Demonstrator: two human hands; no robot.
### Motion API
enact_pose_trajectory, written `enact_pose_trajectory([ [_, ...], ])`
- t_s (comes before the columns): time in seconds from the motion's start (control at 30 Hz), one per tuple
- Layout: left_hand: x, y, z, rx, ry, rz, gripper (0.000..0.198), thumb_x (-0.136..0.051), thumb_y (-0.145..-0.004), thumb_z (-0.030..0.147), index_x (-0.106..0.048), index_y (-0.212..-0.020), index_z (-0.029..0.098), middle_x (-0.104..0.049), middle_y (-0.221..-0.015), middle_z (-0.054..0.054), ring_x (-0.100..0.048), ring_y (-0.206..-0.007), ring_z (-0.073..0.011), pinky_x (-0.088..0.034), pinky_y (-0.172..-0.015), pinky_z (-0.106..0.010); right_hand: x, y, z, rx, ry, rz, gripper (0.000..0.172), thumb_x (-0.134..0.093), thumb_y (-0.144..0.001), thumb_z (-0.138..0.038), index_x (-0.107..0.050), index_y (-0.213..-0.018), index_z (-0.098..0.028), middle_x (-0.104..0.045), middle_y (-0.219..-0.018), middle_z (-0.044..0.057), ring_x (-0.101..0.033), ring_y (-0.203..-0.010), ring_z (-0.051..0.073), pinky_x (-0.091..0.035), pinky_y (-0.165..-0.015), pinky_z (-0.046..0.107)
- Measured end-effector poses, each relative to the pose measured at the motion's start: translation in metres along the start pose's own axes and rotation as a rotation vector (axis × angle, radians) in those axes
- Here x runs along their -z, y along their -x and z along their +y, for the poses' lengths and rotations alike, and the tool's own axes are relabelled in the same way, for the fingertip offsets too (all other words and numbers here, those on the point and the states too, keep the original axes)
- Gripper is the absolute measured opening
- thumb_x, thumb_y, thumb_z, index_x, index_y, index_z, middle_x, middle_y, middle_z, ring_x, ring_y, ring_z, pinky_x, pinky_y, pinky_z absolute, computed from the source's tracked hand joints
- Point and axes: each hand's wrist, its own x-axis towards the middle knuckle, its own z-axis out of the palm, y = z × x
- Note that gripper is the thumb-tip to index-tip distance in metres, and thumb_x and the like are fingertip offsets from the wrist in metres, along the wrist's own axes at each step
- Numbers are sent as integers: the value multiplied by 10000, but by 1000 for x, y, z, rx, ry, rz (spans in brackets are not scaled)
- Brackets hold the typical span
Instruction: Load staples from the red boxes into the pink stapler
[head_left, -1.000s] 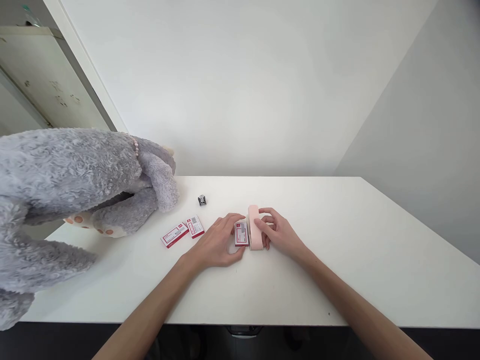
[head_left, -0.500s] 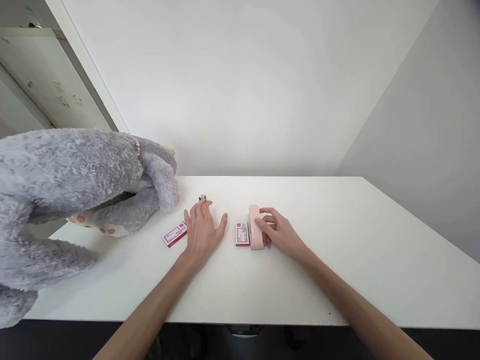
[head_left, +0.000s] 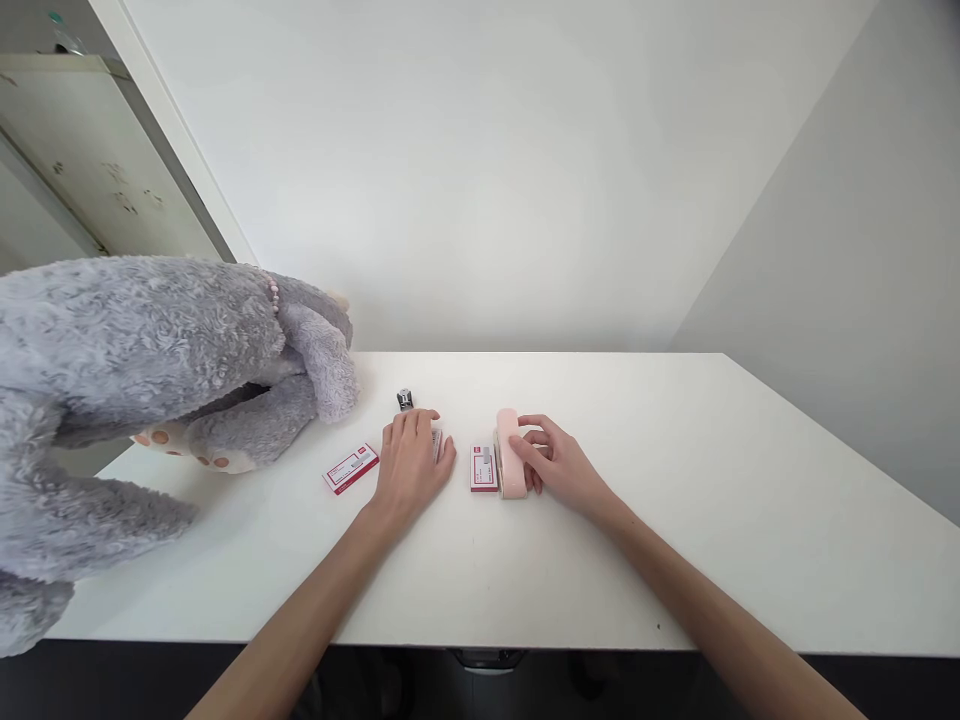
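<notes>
Pink plastic forms the shell of the stapler [head_left: 511, 466], which lies on the white table [head_left: 675, 520] near its middle, long axis pointing away from the person. The right hand [head_left: 559, 466] holds it from the right side, fingers closed narrowly over the top edge and thumb low against the near flank. The middle box [head_left: 484, 468], a red-and-white carton, lies touching the stapler's left side. The left hand [head_left: 409, 465] rests palm down further left, fingers curled tightly over the covered box [head_left: 436, 441], of which only a pale corner shows between fingertips and thumb. The outer box [head_left: 350, 469] lies apart to the left, and a small dark metal clip [head_left: 405, 400] sits just beyond the left knuckles. A grey plush toy [head_left: 150, 350] occupies the table's left end. The stapler is judged rigid, moderately heavy for its size and smooth-sided; a grip across the body's midpoint is the most secure. The cartons are judged light, thin-walled and easily crushed, so they are best held by the two long edges with light pressure.
</notes>
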Motion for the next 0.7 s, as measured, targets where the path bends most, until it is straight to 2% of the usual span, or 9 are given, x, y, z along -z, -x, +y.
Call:
enact_pose_trajectory([
  [0.2, 1, 0, 1, 76, -127, 4, 374, -598, -848, 297, -564, -1192, 155, -644, -1209, -155, -594, -1080, -347, -466, -941, -485, 0, 0, 0, -2, 0, 3, 435, -606, -928, -609, -552, -1204, -277, -614, -820, -55, -574, -537, 116, -481, -538, 299],
  [0.37, 4, -1, 2, 100, -159, -36, 356, -559, -879, 307, -563, -1206, 164, -643, -1201, -145, -661, -981, -330, -487, -871, -462, 0, 0, 0, -6, 6, 4, 435, -604, -927, -611, -552, -1205, -281, -623, -829, -55, -575, -535, 110, -480, -538, 295],
  [0.5, 8, 0, 8, 87, -53, -81, 306, -505, -933, 312, -543, -1215, 199, -651, -1200, -106, -687, -860, -268, -491, -712, -388, 0, 0, 0, -5, 11, 5, 436, -605, -927, -609, -553, -1204, -276, -620, -826, -53, -571, -529, 109, -484, -538, 295],
  [0.6, 12, 2, 15, 41, 111, -119, 278, -509, -944, 327, -521, -1206, 238, -656, -1200, -52, -673, -762, -195, -484, -686, -342, 0, 0, 0, 0, 12, 5, 440, -601, -930, -609, -551, -1207, -272, -617, -820, -52, -574, -533, 112, -484, -536, 291],
  [0.7, 15, 4, 20, 10, 244, -172, 264, -527, -929, 318, -507, -1187, 267, -662, -1094, 5, -617, -655, -137, -474, -674, -310, 0, -1, 0, 5, 13, 4, 450, -598, -928, -615, -550, -1211, -269, -622, -822, -48, -576, -534, 114, -485, -530, 288],
])
